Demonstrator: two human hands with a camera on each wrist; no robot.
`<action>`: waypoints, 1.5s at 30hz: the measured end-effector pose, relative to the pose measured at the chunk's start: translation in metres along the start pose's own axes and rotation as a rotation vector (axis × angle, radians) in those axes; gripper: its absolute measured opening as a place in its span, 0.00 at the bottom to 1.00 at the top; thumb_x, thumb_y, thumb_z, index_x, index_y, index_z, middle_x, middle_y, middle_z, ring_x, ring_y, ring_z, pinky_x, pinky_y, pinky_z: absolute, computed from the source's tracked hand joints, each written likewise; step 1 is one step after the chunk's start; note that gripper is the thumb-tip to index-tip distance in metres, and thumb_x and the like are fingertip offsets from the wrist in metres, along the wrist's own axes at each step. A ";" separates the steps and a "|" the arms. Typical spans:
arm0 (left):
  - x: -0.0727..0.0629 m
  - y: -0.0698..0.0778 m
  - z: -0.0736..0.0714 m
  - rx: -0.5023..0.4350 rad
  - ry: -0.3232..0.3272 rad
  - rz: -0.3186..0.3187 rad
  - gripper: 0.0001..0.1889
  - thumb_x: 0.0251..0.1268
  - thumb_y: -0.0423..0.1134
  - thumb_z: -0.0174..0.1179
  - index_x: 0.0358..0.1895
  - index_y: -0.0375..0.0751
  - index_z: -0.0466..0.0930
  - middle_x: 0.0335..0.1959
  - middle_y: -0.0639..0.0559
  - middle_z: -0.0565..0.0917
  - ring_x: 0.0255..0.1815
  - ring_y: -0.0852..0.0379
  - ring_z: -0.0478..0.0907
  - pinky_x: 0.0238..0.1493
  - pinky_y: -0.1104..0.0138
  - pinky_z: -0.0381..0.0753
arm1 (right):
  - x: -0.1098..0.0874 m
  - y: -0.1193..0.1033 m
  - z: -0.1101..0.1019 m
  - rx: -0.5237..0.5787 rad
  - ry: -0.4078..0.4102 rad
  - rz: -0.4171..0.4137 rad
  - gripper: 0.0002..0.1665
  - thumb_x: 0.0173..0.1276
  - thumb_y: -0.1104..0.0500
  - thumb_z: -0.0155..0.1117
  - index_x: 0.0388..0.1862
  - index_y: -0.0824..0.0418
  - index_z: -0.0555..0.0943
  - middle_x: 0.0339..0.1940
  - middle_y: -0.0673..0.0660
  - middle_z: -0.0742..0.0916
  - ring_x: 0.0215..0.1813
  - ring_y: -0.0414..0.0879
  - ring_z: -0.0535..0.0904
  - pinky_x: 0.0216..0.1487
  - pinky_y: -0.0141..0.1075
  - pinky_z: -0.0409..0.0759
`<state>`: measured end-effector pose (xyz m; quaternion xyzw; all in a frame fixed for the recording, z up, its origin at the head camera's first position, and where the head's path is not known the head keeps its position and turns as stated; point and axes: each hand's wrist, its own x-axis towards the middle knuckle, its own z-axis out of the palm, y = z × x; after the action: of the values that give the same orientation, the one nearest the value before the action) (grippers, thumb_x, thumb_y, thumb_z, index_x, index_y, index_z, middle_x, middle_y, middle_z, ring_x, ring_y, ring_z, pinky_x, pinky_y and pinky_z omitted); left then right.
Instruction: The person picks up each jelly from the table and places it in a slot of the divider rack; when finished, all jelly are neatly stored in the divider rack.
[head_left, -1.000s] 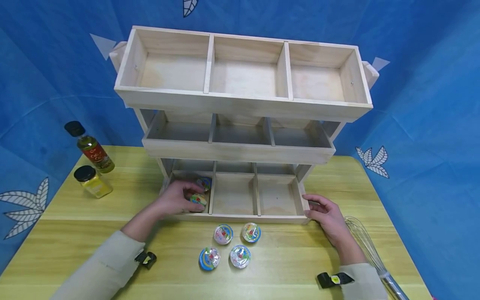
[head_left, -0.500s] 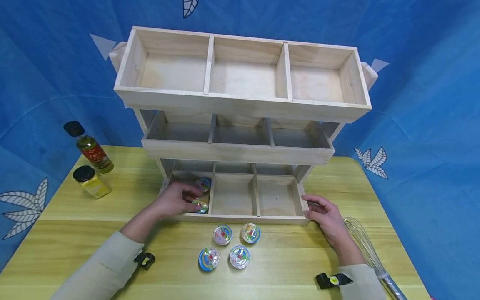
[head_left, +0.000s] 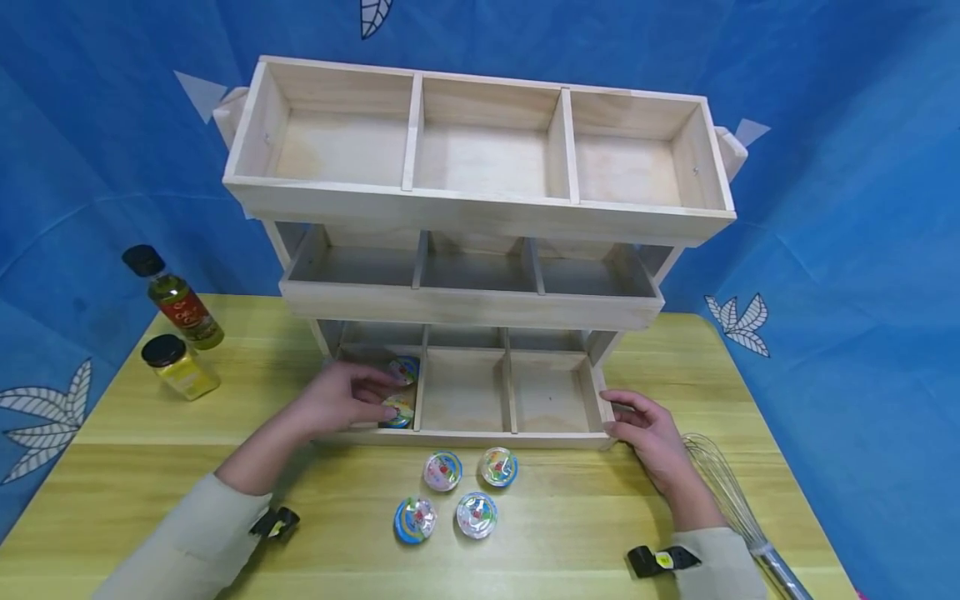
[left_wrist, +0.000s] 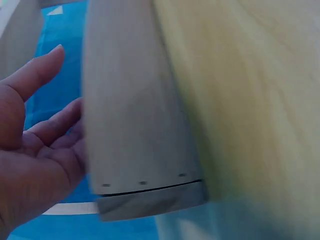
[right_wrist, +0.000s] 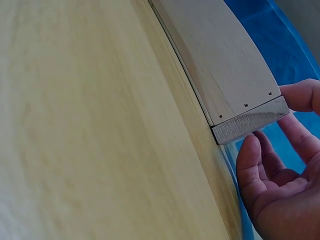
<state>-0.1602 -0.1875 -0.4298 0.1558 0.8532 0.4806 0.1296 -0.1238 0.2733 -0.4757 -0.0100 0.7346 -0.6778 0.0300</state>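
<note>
Nearest are a person's two pale sleeves (head_left: 187, 533), a black strapped device at each cuff. Between them on the wooden surface (head_left: 570, 542) sit four small round cups (head_left: 476, 515) with shiny, colourful lids, set close together in two loose rows. To the right, beside the forearm, lies a wire whisk (head_left: 731, 492), handle toward the person. Just beyond the cups stands a pale wooden rack (head_left: 480, 207) of three tiers, each divided in three. The right hand (head_left: 651, 433) rests its parted thumb and fingertips against the right end of the bottom tier (head_left: 480, 438). The left hand (head_left: 339, 402), thumb and fingers loosely spread, is over that tier's left compartment, its thumb at the nearer cup (head_left: 398, 412); a farther cup (head_left: 406, 369) lies behind. Left of the rack stand a black-lidded yellow jar (head_left: 183, 367) and, beyond it, a black-capped bottle (head_left: 186, 308). Blue cloth (head_left: 847, 208) with white leaf shapes hangs behind.
</note>
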 end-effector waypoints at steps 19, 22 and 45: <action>-0.026 0.031 0.037 -0.244 -0.172 0.427 0.27 0.55 0.30 0.74 0.60 0.35 0.78 0.53 0.44 0.82 0.52 0.43 0.81 0.54 0.54 0.81 | -0.002 -0.002 0.002 -0.046 0.020 0.004 0.27 0.62 0.74 0.67 0.61 0.77 0.74 0.54 0.58 0.79 0.44 0.44 0.77 0.41 0.30 0.81; -0.032 0.028 0.042 -0.215 -0.205 0.428 0.26 0.54 0.33 0.75 0.58 0.35 0.79 0.50 0.41 0.83 0.49 0.42 0.81 0.52 0.56 0.82 | -0.001 -0.003 0.002 -0.048 0.020 0.005 0.27 0.63 0.75 0.66 0.61 0.77 0.74 0.55 0.60 0.78 0.44 0.44 0.77 0.41 0.30 0.81; -0.063 0.005 0.061 0.036 -0.469 0.303 0.34 0.39 0.35 0.80 0.58 0.40 0.81 0.40 0.62 0.79 0.35 0.63 0.76 0.37 0.69 0.82 | 0.001 -0.001 0.000 -0.059 0.005 0.006 0.26 0.62 0.75 0.66 0.61 0.77 0.74 0.53 0.56 0.79 0.44 0.44 0.77 0.41 0.30 0.82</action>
<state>-0.0787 -0.1620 -0.4522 0.3909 0.7752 0.4302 0.2472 -0.1252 0.2730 -0.4747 -0.0070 0.7544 -0.6557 0.0301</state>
